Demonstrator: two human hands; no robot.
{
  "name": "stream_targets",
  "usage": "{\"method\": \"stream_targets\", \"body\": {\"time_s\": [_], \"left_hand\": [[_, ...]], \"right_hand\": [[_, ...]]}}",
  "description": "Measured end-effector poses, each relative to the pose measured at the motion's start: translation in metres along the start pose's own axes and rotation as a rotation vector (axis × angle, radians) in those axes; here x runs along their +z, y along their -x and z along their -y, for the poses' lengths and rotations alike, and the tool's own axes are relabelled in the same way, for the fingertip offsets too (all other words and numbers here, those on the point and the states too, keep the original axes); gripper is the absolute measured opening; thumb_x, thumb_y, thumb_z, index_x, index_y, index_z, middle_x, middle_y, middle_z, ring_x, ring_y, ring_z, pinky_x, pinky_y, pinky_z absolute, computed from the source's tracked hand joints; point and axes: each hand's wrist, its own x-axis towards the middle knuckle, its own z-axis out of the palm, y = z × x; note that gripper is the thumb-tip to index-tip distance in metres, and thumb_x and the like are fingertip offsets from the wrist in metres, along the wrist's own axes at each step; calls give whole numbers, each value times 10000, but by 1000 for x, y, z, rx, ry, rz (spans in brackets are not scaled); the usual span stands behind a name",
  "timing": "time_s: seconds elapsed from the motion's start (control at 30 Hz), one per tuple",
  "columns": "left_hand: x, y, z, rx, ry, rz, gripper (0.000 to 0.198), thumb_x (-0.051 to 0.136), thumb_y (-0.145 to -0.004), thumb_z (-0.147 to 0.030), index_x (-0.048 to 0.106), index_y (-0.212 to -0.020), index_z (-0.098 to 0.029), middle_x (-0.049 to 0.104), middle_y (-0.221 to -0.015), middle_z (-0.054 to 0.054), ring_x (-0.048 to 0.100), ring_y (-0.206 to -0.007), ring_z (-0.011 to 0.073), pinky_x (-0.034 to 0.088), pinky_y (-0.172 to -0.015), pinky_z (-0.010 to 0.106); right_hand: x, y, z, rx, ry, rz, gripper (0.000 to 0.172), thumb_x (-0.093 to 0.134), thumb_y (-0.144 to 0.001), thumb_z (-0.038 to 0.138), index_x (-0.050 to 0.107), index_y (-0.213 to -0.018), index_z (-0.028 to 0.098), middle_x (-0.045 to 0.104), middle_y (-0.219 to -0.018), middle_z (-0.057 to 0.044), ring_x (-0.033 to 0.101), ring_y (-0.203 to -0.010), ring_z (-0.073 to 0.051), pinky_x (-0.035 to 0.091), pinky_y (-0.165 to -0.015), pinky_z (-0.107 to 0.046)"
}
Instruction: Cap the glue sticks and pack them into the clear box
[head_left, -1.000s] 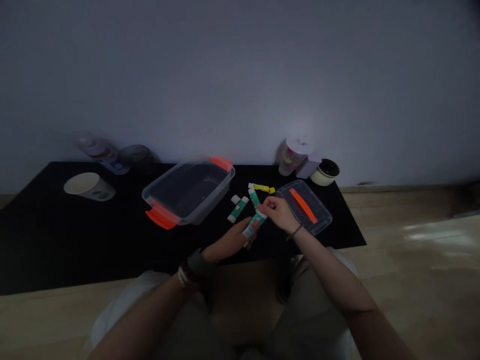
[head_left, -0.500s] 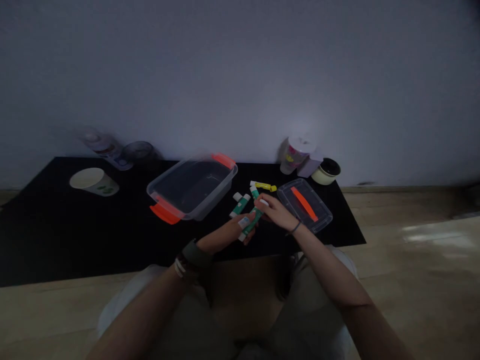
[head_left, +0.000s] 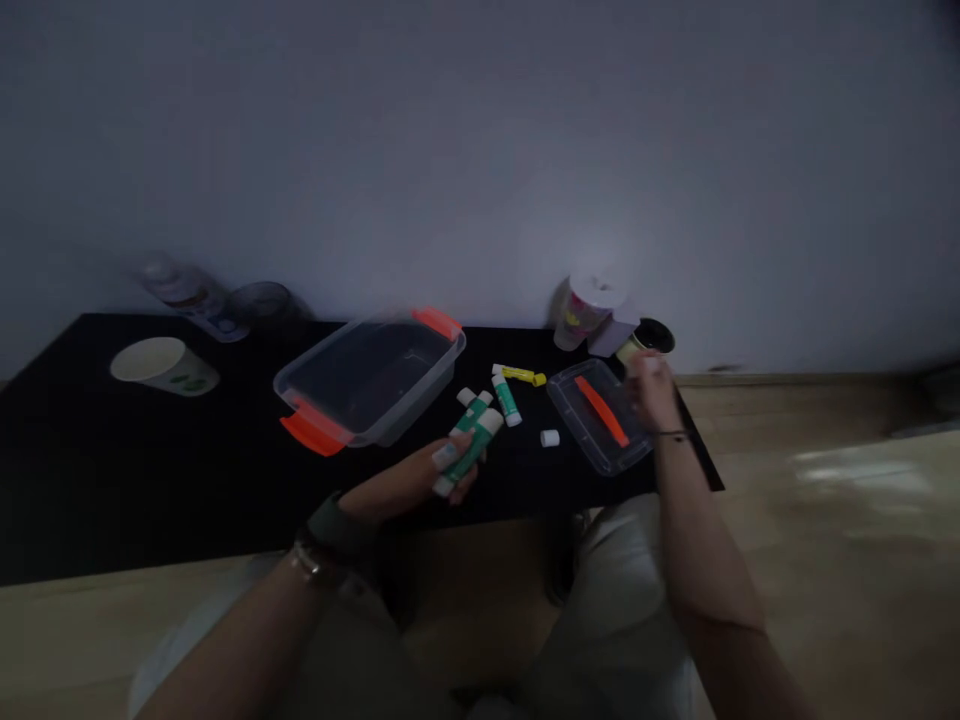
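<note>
My left hand (head_left: 420,478) is closed around a green and white glue stick (head_left: 471,448) just in front of the clear plastic box with orange handles (head_left: 367,375). Its white cap (head_left: 550,438) lies loose on the black mat. My right hand (head_left: 654,390) has reached to the far right, over the edge of the clear lid with an orange strip (head_left: 600,413), beside a dark bowl with a pale rim (head_left: 651,337); its fingers look curled and blurred. More glue sticks lie on the mat: two green ones (head_left: 507,399) and a yellow one (head_left: 521,374).
A black mat (head_left: 150,470) covers the floor by the wall. A paper cup (head_left: 161,364) lies at the left, with a bottle (head_left: 184,290) and a round clear lid (head_left: 259,300) behind it. A pale cup (head_left: 585,305) stands near the wall. Wooden floor lies to the right.
My right hand left the glue stick and swung right to the bowl. A white cap now lies on the mat. My left hand kept the stick and moved slightly left.
</note>
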Motion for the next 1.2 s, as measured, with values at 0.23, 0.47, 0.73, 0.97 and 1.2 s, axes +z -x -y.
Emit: {"method": "stream_targets", "body": {"time_s": [0.23,0.47,0.73,0.97,1.2], "left_hand": [[-11,-49,7,-176,-1122,-634,343,349,-1022,-392,564,-1082,-132,659,-1084,168,646,-1043,297,483,-865,376],[-27,-60,13,-261,-1312,-759,433,350,-1017,-408,596,-1171,-87,614,-1187,194,613,-1111,334,530,-769,384],[-38,-77,23,-279,-1352,-739,406,387,-1001,-372,602,-1194,-88,585,-1224,202,589,-1124,337,539,-780,402],[-46,-89,33,-258,-1355,-732,367,401,-992,-326,608,-1190,-96,578,-1230,207,569,-1146,333,528,-827,412],[-47,-92,35,-208,-1360,-769,395,416,-992,-308,576,-1255,-62,584,-1229,210,563,-1142,339,523,-828,415]], "right_hand": [[51,-4,-15,-233,587,444,279,629,-845,202,614,-1120,159,701,-1017,-77,641,-889,-189,456,-833,-295],[39,43,-13,-209,747,941,337,694,-837,197,631,-1167,170,685,-1113,-94,658,-1004,-208,452,-831,-272],[57,48,-3,-124,973,982,400,640,-902,184,560,-1294,203,562,-1291,-118,657,-1051,-242,467,-816,-303],[56,39,-17,-183,1058,867,425,582,-924,165,531,-1339,244,541,-1314,-103,652,-1069,-238,478,-783,-284],[61,30,-26,-281,971,732,382,544,-947,149,544,-1324,211,547,-1335,-114,602,-1161,-235,492,-861,-293]]}}
